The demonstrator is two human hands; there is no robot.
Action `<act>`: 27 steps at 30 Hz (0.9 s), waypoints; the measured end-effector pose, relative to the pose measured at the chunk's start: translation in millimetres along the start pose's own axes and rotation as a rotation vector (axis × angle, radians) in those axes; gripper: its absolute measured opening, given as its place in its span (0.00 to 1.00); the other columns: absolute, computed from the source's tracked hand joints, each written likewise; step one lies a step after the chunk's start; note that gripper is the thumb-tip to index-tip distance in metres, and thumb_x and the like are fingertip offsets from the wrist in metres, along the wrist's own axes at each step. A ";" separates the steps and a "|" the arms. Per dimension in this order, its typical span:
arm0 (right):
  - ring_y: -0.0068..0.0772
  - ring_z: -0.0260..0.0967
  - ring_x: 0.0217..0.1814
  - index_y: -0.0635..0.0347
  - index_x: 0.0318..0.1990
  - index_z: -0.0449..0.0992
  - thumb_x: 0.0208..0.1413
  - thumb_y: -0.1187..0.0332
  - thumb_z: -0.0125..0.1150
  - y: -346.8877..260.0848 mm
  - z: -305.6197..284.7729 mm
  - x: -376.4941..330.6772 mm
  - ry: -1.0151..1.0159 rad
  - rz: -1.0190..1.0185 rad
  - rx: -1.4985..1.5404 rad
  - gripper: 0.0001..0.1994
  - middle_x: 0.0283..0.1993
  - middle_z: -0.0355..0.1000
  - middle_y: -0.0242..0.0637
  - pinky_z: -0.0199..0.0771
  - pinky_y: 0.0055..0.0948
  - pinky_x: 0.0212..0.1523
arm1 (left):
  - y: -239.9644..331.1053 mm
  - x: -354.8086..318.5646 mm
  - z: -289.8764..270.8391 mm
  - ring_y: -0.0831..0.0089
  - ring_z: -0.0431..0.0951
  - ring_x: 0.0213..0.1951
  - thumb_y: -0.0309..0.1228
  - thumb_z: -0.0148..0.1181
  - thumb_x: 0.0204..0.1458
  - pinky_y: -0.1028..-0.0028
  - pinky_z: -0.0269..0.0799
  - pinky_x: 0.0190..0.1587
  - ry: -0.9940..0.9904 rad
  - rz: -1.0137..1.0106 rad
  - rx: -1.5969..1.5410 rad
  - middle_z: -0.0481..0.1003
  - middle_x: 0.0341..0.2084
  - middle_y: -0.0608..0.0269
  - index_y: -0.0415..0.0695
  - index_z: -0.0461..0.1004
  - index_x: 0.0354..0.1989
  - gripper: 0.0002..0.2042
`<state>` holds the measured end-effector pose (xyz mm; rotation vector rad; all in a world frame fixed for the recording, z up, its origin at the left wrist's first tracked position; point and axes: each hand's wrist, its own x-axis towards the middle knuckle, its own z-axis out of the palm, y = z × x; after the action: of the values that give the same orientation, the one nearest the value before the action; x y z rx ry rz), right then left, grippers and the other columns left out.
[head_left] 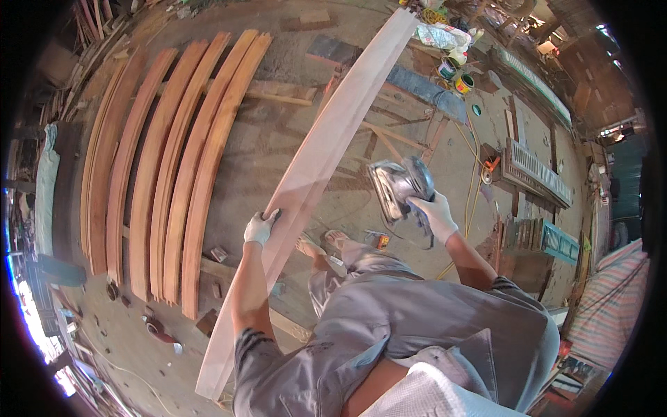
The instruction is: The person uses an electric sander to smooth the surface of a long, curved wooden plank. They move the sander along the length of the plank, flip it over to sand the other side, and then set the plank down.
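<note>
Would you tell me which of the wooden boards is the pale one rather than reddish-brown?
The long pale board that the gloved left hand grips at its edge; the reddish-brown boards lie side by side on the floor to its left.

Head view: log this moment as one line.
left hand: grips pale plank edge | right hand: holds electric sander off plank | reddish boards: lying on floor at left

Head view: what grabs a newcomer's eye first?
The long pale wooden plank cutting diagonally across the middle, gripped at its edge by the white-gloved left hand. Just right of it, the white-gloved right hand holds a grey electric sander off the plank. On the floor at left lies a row of reddish-brown boards.
</note>
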<state>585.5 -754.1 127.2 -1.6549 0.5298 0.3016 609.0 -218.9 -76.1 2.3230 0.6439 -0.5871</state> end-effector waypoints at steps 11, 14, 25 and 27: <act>0.18 0.73 0.27 0.63 0.51 0.86 0.63 0.68 0.80 48.2 -67.7 -26.4 0.189 0.150 -0.016 0.14 0.33 0.80 0.28 0.72 0.27 0.25 | 15.2 -35.0 33.2 0.46 0.90 0.49 0.67 0.75 0.54 0.54 0.82 0.52 -0.108 0.012 -0.008 0.89 0.44 0.41 0.35 0.87 0.55 0.41; 0.18 0.74 0.27 0.63 0.51 0.86 0.63 0.68 0.80 51.0 -97.9 -18.7 0.140 0.147 0.010 0.13 0.33 0.80 0.28 0.71 0.27 0.25 | 13.6 -59.6 60.6 0.49 0.91 0.45 0.64 0.76 0.55 0.55 0.82 0.49 -0.113 0.006 -0.101 0.90 0.42 0.44 0.35 0.87 0.54 0.38; 0.22 0.73 0.23 0.64 0.50 0.84 0.65 0.69 0.78 40.5 -217.1 17.4 0.155 0.178 0.110 0.12 0.31 0.79 0.31 0.72 0.29 0.20 | 120.9 -74.3 129.6 0.42 0.88 0.51 0.59 0.68 0.66 0.50 0.79 0.55 -0.121 0.172 -0.006 0.86 0.46 0.38 0.37 0.83 0.54 0.31; 0.24 0.74 0.21 0.64 0.51 0.84 0.65 0.69 0.77 48.9 -244.2 12.0 0.252 0.206 0.156 0.12 0.31 0.80 0.33 0.73 0.31 0.18 | 223.4 -34.1 152.4 0.47 0.87 0.47 0.57 0.66 0.68 0.53 0.80 0.52 -0.119 0.341 -0.260 0.86 0.44 0.42 0.39 0.84 0.53 0.28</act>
<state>545.9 -1000.1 117.6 -1.4972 0.8947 0.1966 675.9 -482.5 -58.4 2.0721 0.2429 -0.4485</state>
